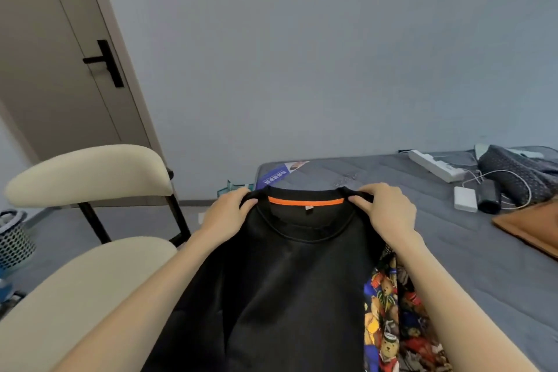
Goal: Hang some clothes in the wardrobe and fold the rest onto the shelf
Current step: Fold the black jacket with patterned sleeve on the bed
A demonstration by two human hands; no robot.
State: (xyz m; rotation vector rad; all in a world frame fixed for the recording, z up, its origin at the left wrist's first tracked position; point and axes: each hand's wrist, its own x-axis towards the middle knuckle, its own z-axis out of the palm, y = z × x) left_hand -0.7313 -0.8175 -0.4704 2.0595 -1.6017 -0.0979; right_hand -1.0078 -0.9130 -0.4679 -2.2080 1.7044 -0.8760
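A black sweatshirt [280,287] with an orange strip inside its collar hangs in front of me, held up by its shoulders. My left hand [229,214] grips the left shoulder beside the collar. My right hand [383,208] grips the right shoulder the same way. Under the sweatshirt's right side a colourful bear-print garment [392,320] lies on the grey bed [471,266]. A dark patterned garment [516,172] lies crumpled at the bed's far right. No wardrobe or shelf is in view.
A cream chair [90,266] with black legs stands to my left. Behind it is a door [60,54] with a black handle. On the bed lie a white power strip [434,164], a white charger [465,202] with cables and an orange-brown item [531,226]. A mesh basket [13,238] stands far left.
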